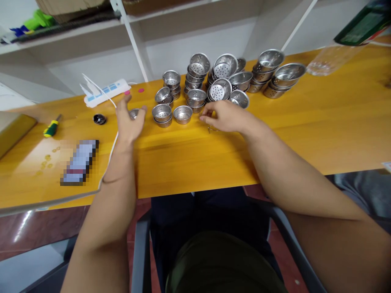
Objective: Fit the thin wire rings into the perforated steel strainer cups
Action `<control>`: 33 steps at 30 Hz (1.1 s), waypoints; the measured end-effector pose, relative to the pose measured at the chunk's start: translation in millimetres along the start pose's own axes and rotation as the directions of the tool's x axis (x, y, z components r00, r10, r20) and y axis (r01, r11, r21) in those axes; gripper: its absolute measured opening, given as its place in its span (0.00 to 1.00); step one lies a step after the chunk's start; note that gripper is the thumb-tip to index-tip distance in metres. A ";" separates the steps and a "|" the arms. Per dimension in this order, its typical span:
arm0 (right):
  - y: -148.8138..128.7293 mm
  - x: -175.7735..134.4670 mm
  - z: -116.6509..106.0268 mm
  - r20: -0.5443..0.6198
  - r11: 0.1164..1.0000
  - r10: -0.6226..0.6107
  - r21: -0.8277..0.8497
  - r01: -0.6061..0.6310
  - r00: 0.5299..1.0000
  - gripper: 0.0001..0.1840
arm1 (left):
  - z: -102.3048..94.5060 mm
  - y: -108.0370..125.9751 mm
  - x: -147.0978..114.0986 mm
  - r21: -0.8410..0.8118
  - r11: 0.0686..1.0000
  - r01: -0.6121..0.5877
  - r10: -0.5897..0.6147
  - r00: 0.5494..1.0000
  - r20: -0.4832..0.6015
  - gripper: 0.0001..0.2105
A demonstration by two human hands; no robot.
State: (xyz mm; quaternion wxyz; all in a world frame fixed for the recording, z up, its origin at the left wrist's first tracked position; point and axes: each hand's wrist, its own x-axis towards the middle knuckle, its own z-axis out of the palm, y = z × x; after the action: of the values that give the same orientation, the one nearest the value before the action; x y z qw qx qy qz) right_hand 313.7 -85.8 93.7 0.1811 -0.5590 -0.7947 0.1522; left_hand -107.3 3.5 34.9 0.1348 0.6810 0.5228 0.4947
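Observation:
My left hand [129,124] is over the left part of the table with thumb and fingers spread. A small metal cup [134,113] shows in the gap between them; whether they touch it I cannot tell. My right hand [225,116] is in front of the cup stacks, thumb and fingertips drawn together; what they may pinch is hidden. Just below its fingers shows a thin bent wire piece [213,130]. Between the hands stand a single perforated metal cup [183,115] and a stack of two cups [161,114]. Larger perforated cups [225,66] are stacked behind the right hand.
A phone [80,162], a screwdriver [52,127] and a small black round object [99,119] lie at left. A white cable [113,148] runs from the power strip [107,92] past my left arm. A plastic bottle [336,57] is at back right, shelving [195,36] behind.

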 end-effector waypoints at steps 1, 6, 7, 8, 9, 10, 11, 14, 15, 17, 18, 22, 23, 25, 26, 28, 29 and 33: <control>-0.3 -0.2 0.5 -0.029 1.000 -0.008 0.006 0.008 1.000 0.07 | -2.4 -5.6 2.8 0.026 0.996 0.089 -0.088 0.995 -0.040 0.41; -2.4 -0.3 1.8 -0.146 0.998 -0.048 0.044 0.055 0.988 0.10 | 0.4 -24.6 8.9 0.146 0.934 0.326 -0.325 0.945 -0.031 0.62; -2.4 -0.2 2.0 -0.160 0.996 -0.061 0.057 0.071 0.985 0.11 | 0.7 -24.7 10.1 0.151 0.934 0.324 -0.322 0.946 -0.038 0.63; -2.6 -0.1 2.4 -0.172 0.993 -0.080 0.073 0.093 0.982 0.12 | 0.2 -22.6 11.4 0.144 0.943 0.299 -0.294 0.954 -0.057 0.63; -3.2 -0.2 3.0 -0.189 0.988 -0.103 0.091 0.122 0.977 0.13 | -0.8 -18.2 12.6 0.128 0.960 0.249 -0.240 0.968 -0.078 0.63; -4.5 -0.5 4.1 -0.212 0.980 -0.136 0.111 0.162 0.968 0.14 | -2.2 -11.1 13.1 0.107 0.979 0.175 -0.165 0.982 -0.093 0.63; -6.9 -1.0 5.9 -0.241 0.967 -0.181 0.133 0.218 0.953 0.15 | -3.3 -1.4 12.5 0.073 0.995 0.071 -0.064 0.993 -0.097 0.63; -20.6 -4.2 15.8 -0.349 0.875 -0.370 0.180 0.449 0.861 0.17 | -1.4 38.0 1.9 -0.021 0.982 -0.188 0.188 0.982 -0.001 0.61; -26.6 -5.4 20.3 -0.379 0.831 -0.433 0.183 0.525 0.818 0.18 | 1.5 52.0 -4.8 -0.054 0.968 -0.246 0.248 0.968 0.042 0.60; -38.0 -7.3 29.0 -0.415 0.744 -0.539 0.174 0.645 0.733 0.20 | 9.6 76.4 -20.7 -0.136 0.934 -0.331 0.351 0.922 0.167 0.56; -42.4 -7.9 32.4 -0.416 0.707 -0.584 0.161 0.688 0.697 0.21 | 14.0 85.7 -28.9 -0.184 0.916 -0.357 0.394 0.888 0.239 0.54; -48.6 -10.1 34.5 -0.264 0.669 -0.694 0.109 0.736 0.670 0.22 | 25.0 103.4 -52.4 -0.367 0.888 -0.278 0.425 0.800 0.423 0.55; -48.4 -10.9 32.4 -0.205 0.683 -0.696 0.107 0.723 0.688 0.20 | 25.4 104.6 -55.1 -0.397 0.890 -0.224 0.403 0.794 0.456 0.55; -47.6 -12.9 27.0 -0.117 0.720 -0.673 0.120 0.683 0.730 0.17 | 23.7 106.3 -57.2 -0.419 0.901 -0.112 0.340 0.783 0.521 0.55; -47.5 -13.9 24.3 -0.090 0.733 -0.661 0.132 0.667 0.745 0.16 | 22.1 107.0 -57.0 -0.417 0.906 -0.070 0.311 0.779 0.544 0.54; -47.2 -15.3 19.7 -0.066 0.738 -0.653 0.167 0.654 0.754 0.14 | 18.7 108.8 -55.5 -0.408 0.913 -0.020 0.270 0.780 0.564 0.51; -46.8 -15.4 17.9 -0.069 0.727 -0.660 0.195 0.658 0.748 0.12 | 17.3 109.7 -54.5 -0.409 0.912 -0.007 0.260 0.783 0.565 0.49; -43.0 -11.7 14.7 -0.164 0.637 -0.681 0.348 0.688 0.713 0.03 | 14.3 112.8 -51.7 -0.441 0.897 0.019 0.270 0.767 0.582 0.44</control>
State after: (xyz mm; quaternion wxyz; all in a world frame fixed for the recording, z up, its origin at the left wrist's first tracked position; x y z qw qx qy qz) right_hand 274.7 -111.5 98.4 0.3378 -0.1709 -0.8991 0.2199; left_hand -28.6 -82.5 79.7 0.4114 0.7951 0.2795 0.3471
